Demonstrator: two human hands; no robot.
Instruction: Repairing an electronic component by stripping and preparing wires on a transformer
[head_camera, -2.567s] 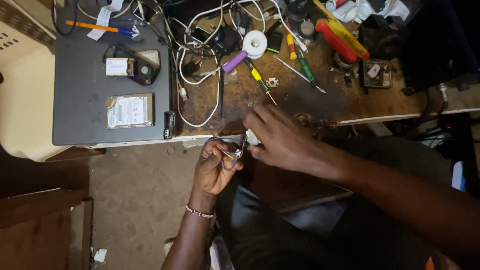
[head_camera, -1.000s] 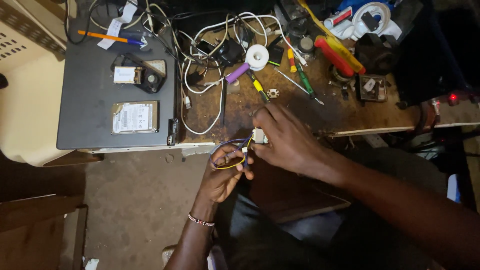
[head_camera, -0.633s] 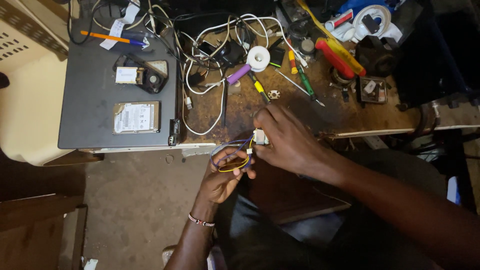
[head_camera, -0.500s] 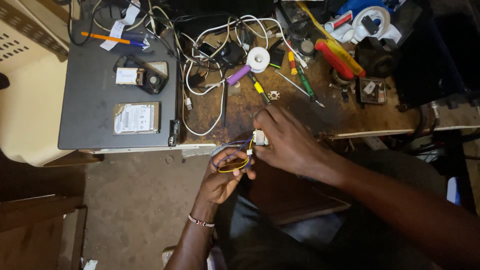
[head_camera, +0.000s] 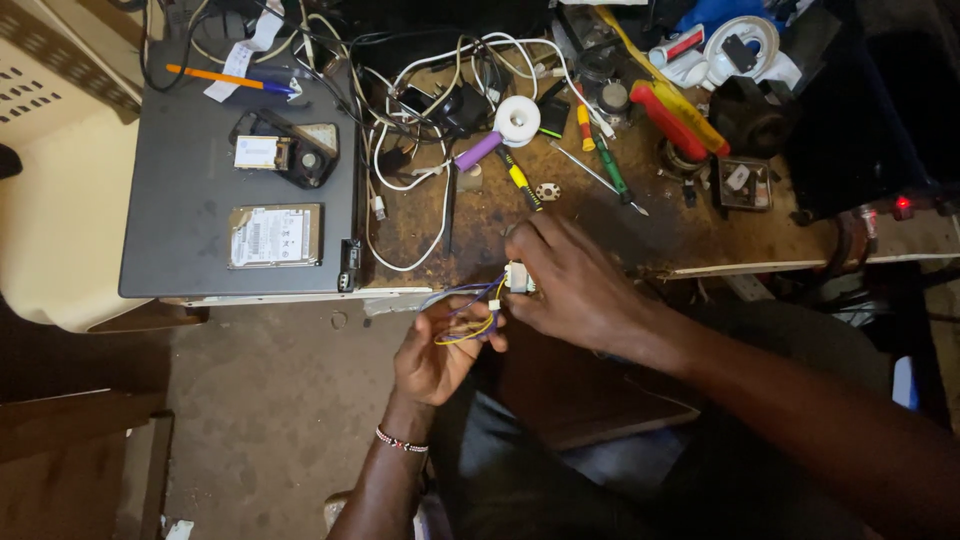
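Head view: two hands, one small component. Right hand (head_camera: 575, 285) pinches shut on the small transformer-like part (head_camera: 518, 277) just off the bench (head_camera: 620, 240) front edge; left hand (head_camera: 440, 350) curls around its purple and yellow wires (head_camera: 470, 315). Wires run left and down from the part, long axis roughly horizontal. On bench: one closed grey laptop (head_camera: 180, 200) carrying two hard drives (head_camera: 273, 235), three screwdrivers (head_camera: 520, 180), one tape roll (head_camera: 518, 118). Worn wooden top, bare concrete floor (head_camera: 270, 420) below.
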